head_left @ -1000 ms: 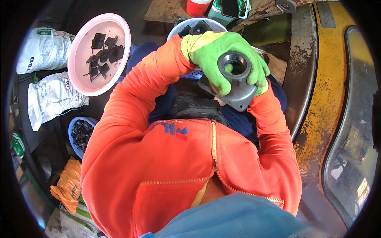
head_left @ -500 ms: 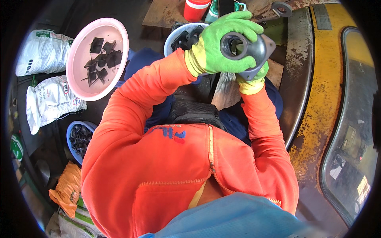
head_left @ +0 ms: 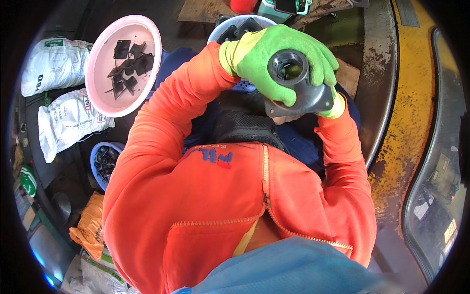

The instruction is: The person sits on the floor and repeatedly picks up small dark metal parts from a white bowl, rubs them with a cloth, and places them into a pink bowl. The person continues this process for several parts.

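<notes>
In front of my chest is a black moulded rubber part (head_left: 309,99), with a round open neck on top and a flanged base with small holes at its corners. My left hand (head_left: 259,62), in a green glove with a yellow cuff, curls round the neck, its thumb on the near side and fingers over the far side. Behind and below the part is my right hand (head_left: 337,107); only a bit of glove and the cuff show, and its fingers are hidden. Just beyond my left wrist, a pale blue basket (head_left: 270,22) holds more black parts.
A pink basin (head_left: 93,66) with thin black pieces stands at the left, beside white sacks (head_left: 56,68). Below are a blue basin (head_left: 94,171) of small black parts and an orange bag (head_left: 88,225). Rusted yellow machinery (head_left: 391,181) rises at the right. A red container (head_left: 243,6) stands far off.
Both hands have come lower and nearer my body with the rubber part. The part has turned so its flange faces nearer me, and my left fingers have shifted round its neck.
</notes>
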`<state>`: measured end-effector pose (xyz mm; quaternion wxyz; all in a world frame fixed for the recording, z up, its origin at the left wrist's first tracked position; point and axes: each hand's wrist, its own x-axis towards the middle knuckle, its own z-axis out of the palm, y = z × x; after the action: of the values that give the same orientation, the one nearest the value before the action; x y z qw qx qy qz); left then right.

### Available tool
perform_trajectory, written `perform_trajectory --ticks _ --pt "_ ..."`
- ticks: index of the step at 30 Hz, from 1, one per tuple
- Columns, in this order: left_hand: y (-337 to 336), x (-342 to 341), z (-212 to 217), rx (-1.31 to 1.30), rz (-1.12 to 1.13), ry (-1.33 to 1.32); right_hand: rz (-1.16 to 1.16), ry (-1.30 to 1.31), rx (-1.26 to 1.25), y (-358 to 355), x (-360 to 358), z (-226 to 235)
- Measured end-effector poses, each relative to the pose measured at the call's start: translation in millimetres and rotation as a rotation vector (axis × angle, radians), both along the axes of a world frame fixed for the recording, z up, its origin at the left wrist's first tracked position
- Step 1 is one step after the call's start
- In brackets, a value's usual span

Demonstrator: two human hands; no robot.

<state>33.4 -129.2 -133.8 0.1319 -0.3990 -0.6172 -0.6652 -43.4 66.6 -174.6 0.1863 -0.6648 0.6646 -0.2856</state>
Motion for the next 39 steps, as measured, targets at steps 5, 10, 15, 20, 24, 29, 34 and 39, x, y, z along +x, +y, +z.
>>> perform_trajectory --ticks 5,10,15,20,24,29,34,39 --pt "-0.6 -5.7 -4.2 0.078 -0.234 -0.066 0.032 -0.548 -0.001 -8.1 19.9 -5.2" --pt "-37.8 -11.1 -0.9 -0.137 0.386 -0.077 -0.492 -1.357 -0.149 -43.1 -12.4 3.1" --pt "-37.1 -15.3 -14.2 -0.538 0.902 0.102 -0.619 -1.381 -0.157 -53.0 -18.9 19.9" --pt "-27.6 -20.1 -21.6 0.771 0.308 -0.589 -0.489 -1.686 -0.277 -48.3 -26.5 30.0" --pt "-18.5 -16.4 -26.1 1.041 -0.238 -1.020 -0.694 -1.333 -0.350 -55.9 -30.5 26.0" --pt "-25.5 -16.7 -26.7 1.049 -0.251 -1.005 -0.812 -0.415 -0.513 -48.2 -41.0 29.9" --pt "-37.6 -17.5 -28.5 0.975 -0.065 -0.999 -0.423 -0.111 -0.373 -29.2 -49.1 32.1" --pt "-35.9 -17.7 -33.2 0.889 -0.058 -1.043 -0.416 0.147 -0.440 -34.4 -51.9 27.3"
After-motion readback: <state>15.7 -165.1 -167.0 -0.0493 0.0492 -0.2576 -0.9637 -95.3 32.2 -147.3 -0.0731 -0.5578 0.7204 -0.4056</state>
